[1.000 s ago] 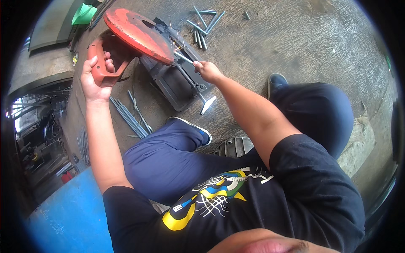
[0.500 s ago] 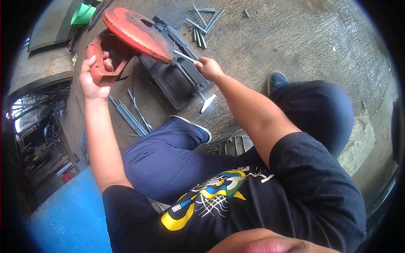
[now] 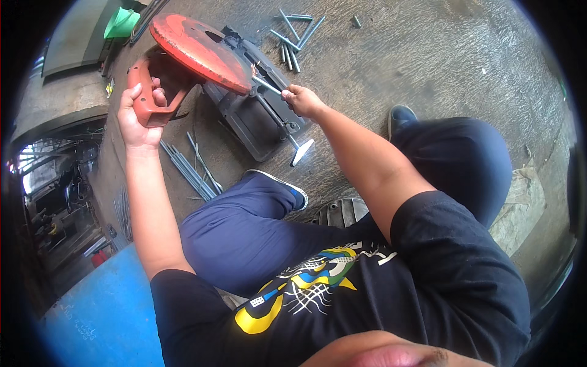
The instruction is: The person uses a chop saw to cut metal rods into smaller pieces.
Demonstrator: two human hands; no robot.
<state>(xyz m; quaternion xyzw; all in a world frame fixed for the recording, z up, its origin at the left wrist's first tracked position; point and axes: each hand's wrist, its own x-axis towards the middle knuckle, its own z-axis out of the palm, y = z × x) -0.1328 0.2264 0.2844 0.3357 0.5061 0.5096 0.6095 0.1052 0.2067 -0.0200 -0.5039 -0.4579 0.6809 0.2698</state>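
Observation:
A cut-off saw with a dark base (image 3: 260, 134) stands on the floor before me, its round orange blade guard (image 3: 202, 52) tilted over it. My left hand (image 3: 142, 116) is wrapped round the saw's orange handle (image 3: 147, 92). My right hand (image 3: 304, 101) is closed on a thin metal rod (image 3: 267, 84), which runs in under the guard's lower edge. A small orange glow, like sparks, shows at the rod's far end. The blade itself is hidden by the guard. Below my right hand, the clamp screw's pale T-shaped handle (image 3: 302, 153) sticks out toward me.
Several short cut rods (image 3: 298, 37) lie beyond the saw, with one stray piece (image 3: 357, 21) farther right. Longer rods (image 3: 186, 168) lie in a bundle left of my foot. A blue surface (image 3: 98, 306) is at lower left, and a green container (image 3: 122, 23) at the far left.
An orange glow has appeared where the rod meets the guard's edge. The handle and my left hand have shifted very slightly downward and right. My right hand stays nearly in place.

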